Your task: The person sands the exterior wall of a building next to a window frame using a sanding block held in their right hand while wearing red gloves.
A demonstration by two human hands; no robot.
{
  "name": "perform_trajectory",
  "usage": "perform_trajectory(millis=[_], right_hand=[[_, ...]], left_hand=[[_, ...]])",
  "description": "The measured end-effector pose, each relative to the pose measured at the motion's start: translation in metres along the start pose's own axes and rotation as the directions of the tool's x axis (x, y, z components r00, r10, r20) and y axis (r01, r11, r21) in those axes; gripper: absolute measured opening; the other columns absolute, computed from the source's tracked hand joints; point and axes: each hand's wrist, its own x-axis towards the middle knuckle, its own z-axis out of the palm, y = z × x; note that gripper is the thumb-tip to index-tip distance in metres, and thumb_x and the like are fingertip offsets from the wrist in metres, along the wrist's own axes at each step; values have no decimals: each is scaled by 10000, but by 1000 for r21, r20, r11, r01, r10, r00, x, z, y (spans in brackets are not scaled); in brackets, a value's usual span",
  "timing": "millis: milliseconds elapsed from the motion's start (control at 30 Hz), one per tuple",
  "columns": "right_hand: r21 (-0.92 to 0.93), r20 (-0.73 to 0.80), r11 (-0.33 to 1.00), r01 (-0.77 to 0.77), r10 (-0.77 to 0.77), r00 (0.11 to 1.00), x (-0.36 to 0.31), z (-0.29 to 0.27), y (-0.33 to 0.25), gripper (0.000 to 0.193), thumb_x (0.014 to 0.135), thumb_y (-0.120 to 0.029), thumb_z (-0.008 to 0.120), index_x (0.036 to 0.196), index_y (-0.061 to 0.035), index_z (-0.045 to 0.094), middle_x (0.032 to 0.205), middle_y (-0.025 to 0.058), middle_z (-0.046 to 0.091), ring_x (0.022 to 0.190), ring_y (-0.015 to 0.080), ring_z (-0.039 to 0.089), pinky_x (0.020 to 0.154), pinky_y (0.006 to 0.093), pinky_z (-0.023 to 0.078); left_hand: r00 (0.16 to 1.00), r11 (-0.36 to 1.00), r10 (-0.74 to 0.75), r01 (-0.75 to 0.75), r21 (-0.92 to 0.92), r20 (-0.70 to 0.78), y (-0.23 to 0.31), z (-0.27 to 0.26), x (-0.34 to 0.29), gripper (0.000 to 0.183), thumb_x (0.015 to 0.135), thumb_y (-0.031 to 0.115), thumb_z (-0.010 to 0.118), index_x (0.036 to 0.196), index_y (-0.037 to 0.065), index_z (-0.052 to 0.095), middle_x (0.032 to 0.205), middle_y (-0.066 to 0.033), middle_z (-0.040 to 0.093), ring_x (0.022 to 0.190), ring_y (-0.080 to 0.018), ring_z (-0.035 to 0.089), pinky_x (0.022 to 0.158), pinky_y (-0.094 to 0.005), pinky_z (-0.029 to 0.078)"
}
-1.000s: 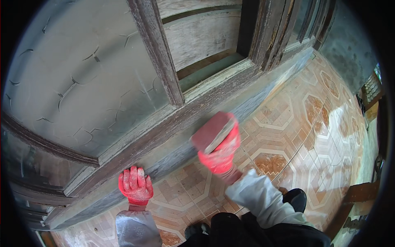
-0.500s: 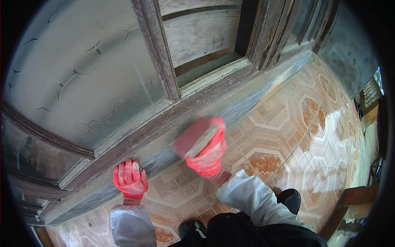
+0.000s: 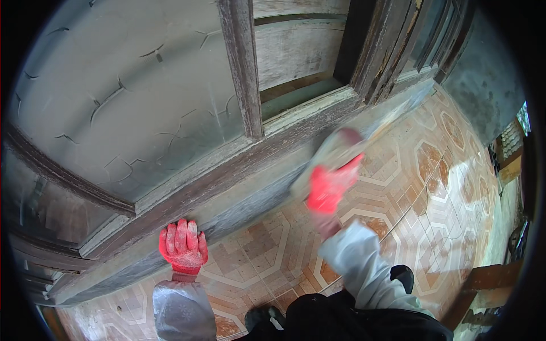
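My left hand (image 3: 183,245), in a dusty red work glove, lies with its fingers stretched out over the edge of the grey ledge (image 3: 242,196) below the wooden frame. My right hand (image 3: 331,186), gloved the same way, grips a sanding block (image 3: 325,152) with a reddish-brown face. Motion smears both the hand and the block. The block is at the ledge under the lower rail (image 3: 224,170), whose brown paint is worn; whether it touches the ledge I cannot tell.
Above the rail stand a large cloudy glass pane (image 3: 136,96) and a weathered upright (image 3: 242,68). Patterned brown tiles (image 3: 398,199) cover the floor beneath me, and a dark shoe (image 3: 264,318) shows there. At the lower right is a brown wooden piece (image 3: 492,278).
My right hand has swung up and to the right along the ledge with the sanding block. The left hand stays in place on the ledge, while the view has shifted slightly.
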Motion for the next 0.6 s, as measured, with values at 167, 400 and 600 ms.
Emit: perform_trajectory(millis=[167,400,600], right_hand=[[194,171,952,237,-270,948,-55,-23,-34,867,659,-314,734,1392,2,394,1174,228,557,1065,387,577,923,437,467],[369,151,837,-403,374,915,135,-19,103,296,770,-232,610,956,-5,565,940,159,595,828,282,607,796,399,481],[-7,59,978,-207,208,976,-17,-6,-11,587,732,-204,674,1222,58,486,1004,205,588,849,322,605,763,428,501]], left_hand=[[999,1000,21,-22,-12,-36,1,1,-1,417,815,228,611,1190,52,563,1243,-137,560,1141,-353,503,989,-536,388],[999,999,-23,21,-43,-34,17,9,-1,431,807,233,615,1196,56,563,1247,-127,564,1133,-348,508,994,-533,388],[999,1000,2,0,24,-50,-2,1,-2,437,798,238,622,1191,56,558,1237,-129,565,1128,-351,510,984,-538,389]])
